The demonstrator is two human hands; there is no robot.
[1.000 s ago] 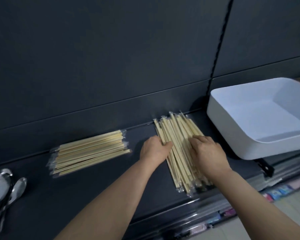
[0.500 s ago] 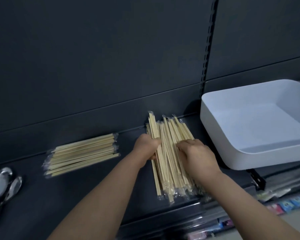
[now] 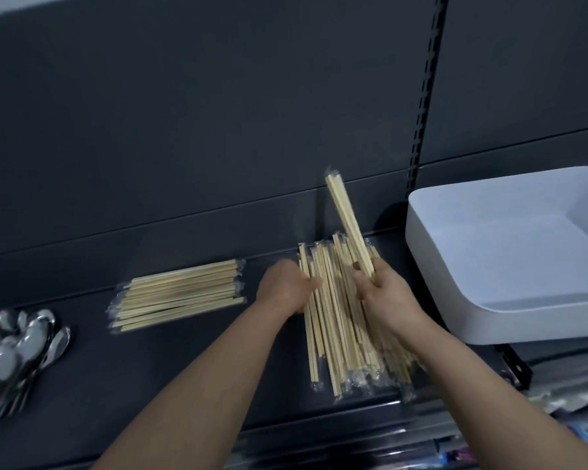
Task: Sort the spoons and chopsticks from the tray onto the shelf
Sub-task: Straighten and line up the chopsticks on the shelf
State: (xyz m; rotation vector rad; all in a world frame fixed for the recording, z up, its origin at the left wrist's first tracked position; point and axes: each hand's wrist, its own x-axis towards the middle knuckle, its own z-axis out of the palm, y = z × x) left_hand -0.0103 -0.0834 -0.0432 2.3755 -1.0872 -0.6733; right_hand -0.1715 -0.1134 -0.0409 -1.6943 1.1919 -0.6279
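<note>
While the right hand [image 3: 386,296] grips one wrapped chopstick pair [image 3: 348,225] by its near end, fingers & thumb curled round it, the pair stands tilted, far tip up and leaning left, above the loose chopstick pile [image 3: 333,334]. That pile lies on the dark shelf [image 3: 150,385], sticks running near-to-far, somewhat fanned, in clear wrappers. Left hand [image 3: 284,290] sits at the pile's left edge, fingers curled, thumb touching the outer sticks; can't tell if it holds any. Further left, apart from the pile, a neat chopstick bundle [image 3: 177,293] lies approx. crosswise. Metal spoons [image 3: 18,347] are heaped at the far-left edge. White tray [image 3: 523,320] sits right of the pile, near it.
</note>
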